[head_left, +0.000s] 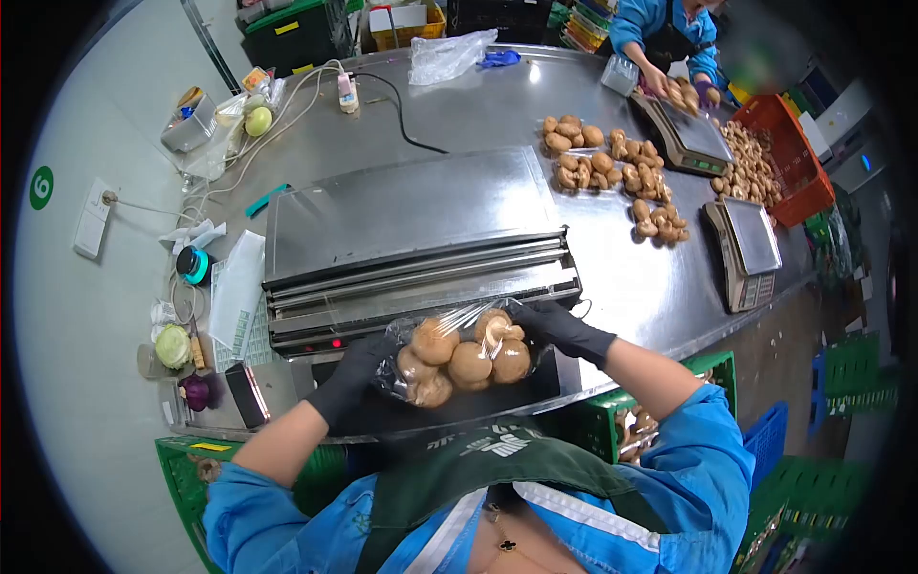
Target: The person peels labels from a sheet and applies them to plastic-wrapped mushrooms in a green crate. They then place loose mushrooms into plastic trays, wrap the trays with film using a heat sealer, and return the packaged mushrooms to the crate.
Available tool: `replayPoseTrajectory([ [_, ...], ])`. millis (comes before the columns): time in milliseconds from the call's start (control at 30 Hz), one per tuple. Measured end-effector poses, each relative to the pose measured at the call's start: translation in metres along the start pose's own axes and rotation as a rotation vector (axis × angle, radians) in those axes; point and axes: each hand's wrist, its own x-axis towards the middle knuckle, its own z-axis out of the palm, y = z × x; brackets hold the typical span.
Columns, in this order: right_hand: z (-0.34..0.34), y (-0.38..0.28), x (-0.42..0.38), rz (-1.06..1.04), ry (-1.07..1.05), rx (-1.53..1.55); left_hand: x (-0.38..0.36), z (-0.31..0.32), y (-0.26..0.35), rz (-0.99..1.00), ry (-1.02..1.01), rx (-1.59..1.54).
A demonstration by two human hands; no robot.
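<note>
A film-wrapped pack of brown mushrooms [469, 364] is held up at the table's front edge, just before the film-wrapping machine [411, 215]. My left hand [361, 375], in a black glove, grips the pack's left end. Around its upper right corner my right hand [559, 330] is closed, gloved in black as well. Clear film stretches in creases over the caps. Film and glove partly hide the fingertips. The machine has rollers along its front and a lit red switch [337, 342].
Mushroom groups [579, 170] lie right of the machine. Two scales [751, 239], loose mushrooms [746, 163] and a red crate [789, 158] are farther right. A co-worker [669, 43] handles mushrooms there. A cabbage [173, 346] and a purple onion [194, 391] sit left. Green crates [612, 421] stand below the edge.
</note>
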Motion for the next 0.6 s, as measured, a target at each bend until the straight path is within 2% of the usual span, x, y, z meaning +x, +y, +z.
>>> replayPoseTrajectory([
  [33,0.009,0.018,0.003,-0.014,0.025,0.171,-0.001,-0.002,-0.011,-0.012,-0.010,0.005],
  [67,0.002,0.013,-0.001,0.109,-0.031,0.002,-0.002,-0.002,-0.013,0.004,-0.033,0.083],
  [100,0.003,0.017,-0.004,0.143,-0.047,0.074,-0.003,0.001,-0.015,0.029,-0.051,0.152],
  [133,0.005,0.028,-0.011,0.053,-0.057,0.165,-0.014,0.000,-0.017,-0.054,0.013,0.288],
  [167,0.011,0.043,-0.020,-0.041,-0.065,0.267,-0.021,-0.002,-0.027,-0.062,0.006,0.293],
  [233,0.022,0.069,-0.040,-0.268,0.192,-0.118,-0.029,-0.009,-0.060,0.118,0.240,0.248],
  [267,0.028,0.076,-0.049,-0.320,0.281,-0.245,-0.034,-0.008,-0.062,0.293,0.366,0.463],
  [300,0.024,0.082,-0.057,-0.307,0.282,-0.239,-0.043,-0.013,-0.063,0.282,0.357,0.464],
  [367,0.007,0.074,-0.079,0.083,0.246,0.338,-0.058,-0.021,-0.055,-0.023,0.313,-0.238],
  [400,0.011,0.041,-0.108,0.089,0.191,0.649,-0.073,-0.019,-0.056,-0.203,0.329,-0.102],
  [433,0.000,0.088,-0.105,0.103,0.128,0.622,-0.092,-0.005,-0.056,-0.231,0.200,-0.371],
  [467,0.003,0.109,-0.111,0.124,0.055,0.500,-0.120,0.023,-0.021,-0.143,-0.029,-0.086],
  [500,0.011,0.127,-0.118,0.144,-0.016,0.379,-0.132,0.005,-0.043,0.089,-0.257,0.696],
  [533,0.034,0.148,-0.119,0.306,0.020,0.535,-0.122,-0.007,-0.148,0.009,-0.309,0.400],
  [567,0.060,0.160,-0.114,0.472,0.055,0.692,-0.104,0.000,-0.175,0.130,-0.330,0.615],
  [600,0.081,0.157,-0.105,0.424,-0.027,0.809,-0.098,0.013,-0.186,0.247,-0.354,0.823],
])
